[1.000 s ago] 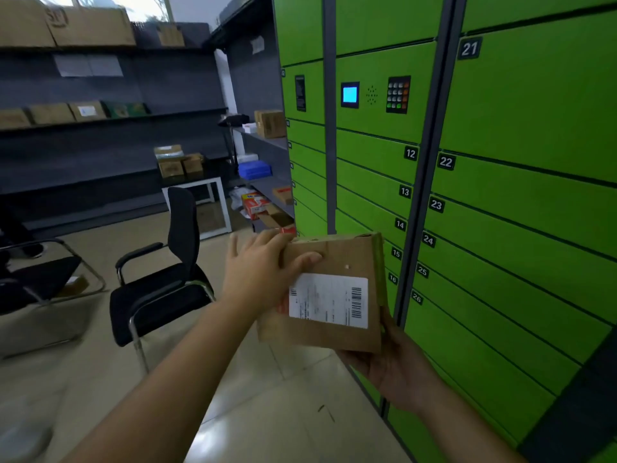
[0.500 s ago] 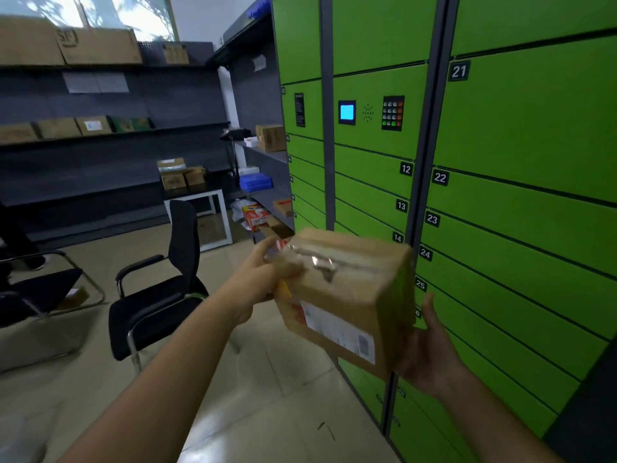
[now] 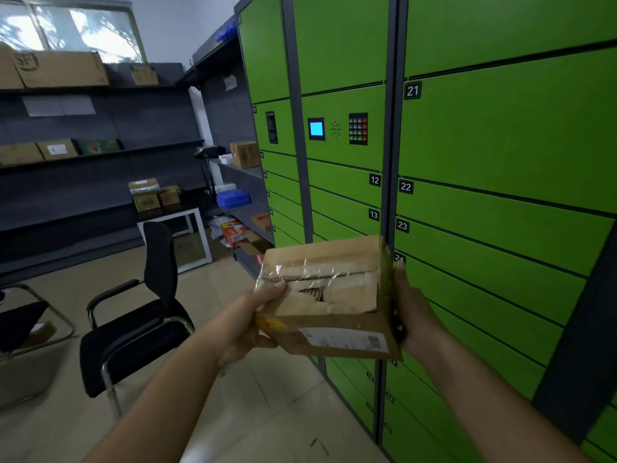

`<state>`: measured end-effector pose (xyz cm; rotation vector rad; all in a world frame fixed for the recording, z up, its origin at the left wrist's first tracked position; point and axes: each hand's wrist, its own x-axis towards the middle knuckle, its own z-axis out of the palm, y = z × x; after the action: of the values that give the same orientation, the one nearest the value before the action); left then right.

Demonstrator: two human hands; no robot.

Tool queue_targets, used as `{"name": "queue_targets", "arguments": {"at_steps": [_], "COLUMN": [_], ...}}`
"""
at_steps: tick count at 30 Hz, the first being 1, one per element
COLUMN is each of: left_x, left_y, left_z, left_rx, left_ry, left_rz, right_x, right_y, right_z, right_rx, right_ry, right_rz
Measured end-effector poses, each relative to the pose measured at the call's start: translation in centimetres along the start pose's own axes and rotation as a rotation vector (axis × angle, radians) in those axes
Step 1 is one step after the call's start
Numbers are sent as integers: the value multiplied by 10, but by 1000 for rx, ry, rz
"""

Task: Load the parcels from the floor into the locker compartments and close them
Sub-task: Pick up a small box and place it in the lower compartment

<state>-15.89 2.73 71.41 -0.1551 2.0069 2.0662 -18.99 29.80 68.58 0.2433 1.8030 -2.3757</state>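
Tipped parcel (image 3: 327,295) back over last second: taped top now up, label on near side. Holding it mid-air before locker (image 3: 500,145), left grip (image 3: 247,325) clasped on left end, right grip (image 3: 415,315) on right end. No open door in view; probably needs keypad (image 3: 358,128) step first.

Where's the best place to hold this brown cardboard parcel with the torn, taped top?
Take the brown cardboard parcel by its two short ends, one grip from the left and one from the right, as the left grip and right grip do now. Its torn top flaps gape under loose clear tape, so they probably won't bear a pull.
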Motion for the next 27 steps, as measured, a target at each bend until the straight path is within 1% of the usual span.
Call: {"name": "queue_targets", "arguments": {"at_steps": [2, 4, 6, 8, 11, 13, 16, 18, 19, 20, 22, 24, 27], "left_x": [-3, -7, -10, -16, -16, -9, -3, -3, -6, -3, 2, 0, 0], "left_y": [-2, 2, 9, 18, 28, 30, 37, 45, 47, 45, 41, 32, 21], "left_z": [4, 3, 0, 3, 9, 12, 14, 26, 32, 35, 42, 45, 45], "left_rx": [-2, 9, -25, -147, -274, -315, -308, -225, -169, -102, -24, -63, -79], "left_ry": [-9, -2, -72, -144, -123, -93, -8, -23, -48, -56, -43, -71, -36], "left_rz": [43, 104, 126, 82, -20, -69, -133, -141, -108, -38, 74, 155, 263], "right_x": [-6, -9, -15, -17, -12, -15, -18, -19, -20, -20, -22, -22, -23], "right_y": [-7, -16, -25, -27, -24, -28, -31, -30, -29, -29, -27, -28, -31], "right_z": [3, 1, -2, -2, -3, -2, -1, -1, -4, -5, -8, -10, -10], "right_rx": [-57, -37, -16, 32, 76, 105, 162, 194, 195, 193, 164, 68, -86], "right_ry": [-16, -40, -83, -154, -217, -235, -207, -182, -164, -154, -133, -152, -175], "right_rz": [5, 38, 42, -11, -97, -172, -326, -425, -458, -476, -493, -503, -473]}}
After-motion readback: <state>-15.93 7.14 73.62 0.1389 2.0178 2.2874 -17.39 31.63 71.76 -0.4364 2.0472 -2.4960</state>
